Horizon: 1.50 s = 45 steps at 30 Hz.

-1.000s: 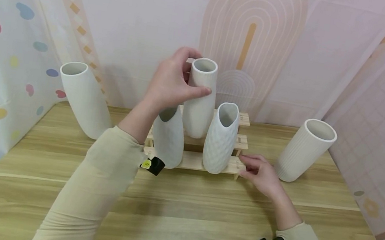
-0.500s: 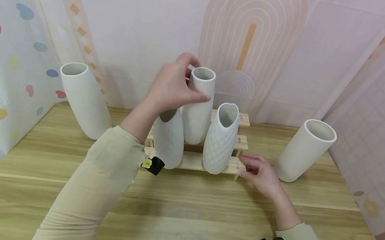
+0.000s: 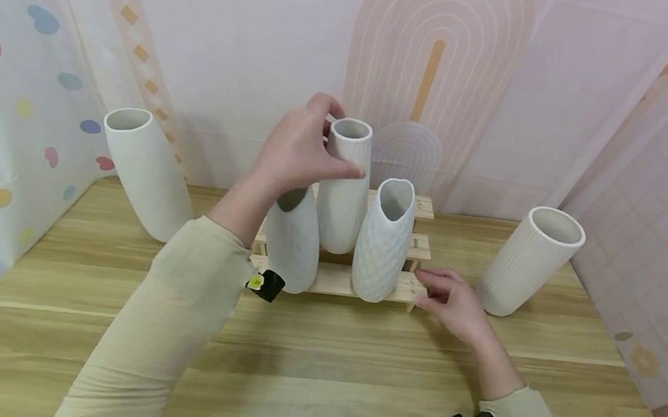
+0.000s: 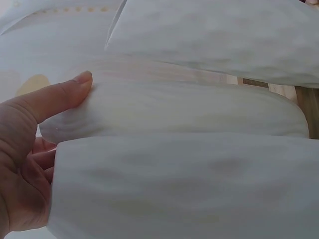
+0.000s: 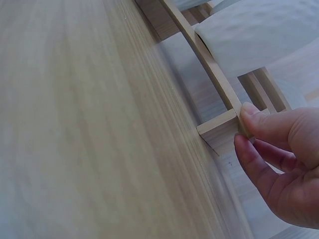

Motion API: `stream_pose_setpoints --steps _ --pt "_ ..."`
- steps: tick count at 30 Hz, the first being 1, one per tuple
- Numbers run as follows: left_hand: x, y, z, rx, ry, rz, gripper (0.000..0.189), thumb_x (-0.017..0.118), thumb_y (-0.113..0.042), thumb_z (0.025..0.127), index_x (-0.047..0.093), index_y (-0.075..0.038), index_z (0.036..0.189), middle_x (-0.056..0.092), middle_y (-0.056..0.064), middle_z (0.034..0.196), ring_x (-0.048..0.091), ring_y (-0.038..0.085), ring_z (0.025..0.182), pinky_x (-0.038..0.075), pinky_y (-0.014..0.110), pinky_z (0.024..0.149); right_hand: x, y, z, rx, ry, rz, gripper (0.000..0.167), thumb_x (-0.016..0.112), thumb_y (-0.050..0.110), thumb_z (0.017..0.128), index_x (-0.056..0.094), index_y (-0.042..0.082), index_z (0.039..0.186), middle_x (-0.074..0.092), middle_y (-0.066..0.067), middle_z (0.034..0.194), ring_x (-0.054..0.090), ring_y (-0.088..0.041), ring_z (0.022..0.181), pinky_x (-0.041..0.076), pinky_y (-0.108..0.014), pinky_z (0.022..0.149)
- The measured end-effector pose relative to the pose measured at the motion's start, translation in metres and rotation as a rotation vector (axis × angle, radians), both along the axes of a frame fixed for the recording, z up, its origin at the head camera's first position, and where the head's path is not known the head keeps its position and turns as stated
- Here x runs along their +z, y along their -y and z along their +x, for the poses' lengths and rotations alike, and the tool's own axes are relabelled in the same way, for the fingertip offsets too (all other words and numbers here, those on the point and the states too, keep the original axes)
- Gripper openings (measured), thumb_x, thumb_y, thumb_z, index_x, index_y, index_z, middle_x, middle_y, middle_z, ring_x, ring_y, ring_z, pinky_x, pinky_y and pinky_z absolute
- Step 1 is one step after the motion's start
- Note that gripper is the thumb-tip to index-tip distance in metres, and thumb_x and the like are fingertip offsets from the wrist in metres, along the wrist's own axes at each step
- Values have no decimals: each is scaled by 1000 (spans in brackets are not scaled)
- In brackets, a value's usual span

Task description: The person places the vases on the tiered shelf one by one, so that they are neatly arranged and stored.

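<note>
My left hand (image 3: 297,150) grips a white ribbed vase (image 3: 340,213) near its rim, thumb across the front and fingers behind. The vase is upright over the middle of a stepped wooden rack (image 3: 333,278), its base behind two front vases. On the lowest step stand a white vase (image 3: 292,245) at left, partly behind my left wrist, and a dimpled vase (image 3: 380,258) with a notched rim at right. My right hand (image 3: 455,307) pinches the right end of the lowest step; in the right wrist view, thumb and fingertips close on the slat (image 5: 219,79).
A smooth white vase (image 3: 149,175) stands on the table at left, and a ribbed white vase (image 3: 530,264) at right, just beyond my right hand. Patterned curtains (image 3: 257,27) hang behind and at both sides of the wooden table (image 3: 321,392).
The ribbed vase in my left hand has come down onto the rack's middle, most of it in the first half second. My right hand stays at the rack's end.
</note>
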<state>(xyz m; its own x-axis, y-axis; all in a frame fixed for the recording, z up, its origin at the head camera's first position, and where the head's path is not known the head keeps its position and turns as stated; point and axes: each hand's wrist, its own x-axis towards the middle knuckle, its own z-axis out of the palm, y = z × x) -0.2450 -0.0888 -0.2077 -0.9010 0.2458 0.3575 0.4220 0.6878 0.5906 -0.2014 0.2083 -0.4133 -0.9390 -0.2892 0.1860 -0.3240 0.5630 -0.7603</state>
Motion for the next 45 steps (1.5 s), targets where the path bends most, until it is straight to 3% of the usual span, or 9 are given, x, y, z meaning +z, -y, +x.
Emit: stream_pose_setpoints --steps 10,16,24,30,34,39,45 --pt "1 3 1 -30 56 38 74 91 -24 71 47 -8 128 65 12 108 61 24 96 49 38 82 1 -1 0 -2 10 0 43 74 0 87 63 -4 128 58 -19 126 59 -28 99 52 -35 83" --pt "1 9 5 -70 78 73 80 88 -27 75 46 -6 139 62 11 120 61 24 108 50 39 91 0 -1 0 -5 9 3 42 74 0 87 63 -4 128 58 -19 125 59 -28 98 52 -36 83" --pt "-2 33 12 -84 129 185 74 84 -27 81 46 -7 141 64 10 123 64 23 108 52 38 93 1 0 0 -2 -2 0 42 74 0 87 63 -4 128 58 -20 125 59 -28 97 52 -34 82" --pt "-15 65 19 -79 91 279 59 79 -26 86 54 -11 136 68 9 118 66 20 104 52 30 86 3 1 1 2 -8 -14 41 74 2 88 64 -5 127 58 -20 125 59 -28 96 52 -35 82" --pt "-28 86 20 -63 17 322 51 78 -22 87 57 -11 132 70 10 115 68 14 98 53 24 80 4 1 0 3 -4 -22 41 74 3 88 64 -6 127 58 -20 125 59 -29 97 52 -37 82" --pt "-44 114 22 -97 -68 375 44 77 -9 87 61 -8 127 72 8 109 69 9 93 55 21 79 2 0 0 1 -9 -12 42 74 1 87 64 -5 127 58 -20 124 59 -28 97 52 -33 82" --pt "-55 149 29 -69 -95 356 47 76 -2 86 61 -9 130 72 -1 110 68 5 94 53 17 79 0 0 -1 -3 1 -4 42 74 0 87 64 -4 127 58 -19 125 59 -27 97 52 -31 81"
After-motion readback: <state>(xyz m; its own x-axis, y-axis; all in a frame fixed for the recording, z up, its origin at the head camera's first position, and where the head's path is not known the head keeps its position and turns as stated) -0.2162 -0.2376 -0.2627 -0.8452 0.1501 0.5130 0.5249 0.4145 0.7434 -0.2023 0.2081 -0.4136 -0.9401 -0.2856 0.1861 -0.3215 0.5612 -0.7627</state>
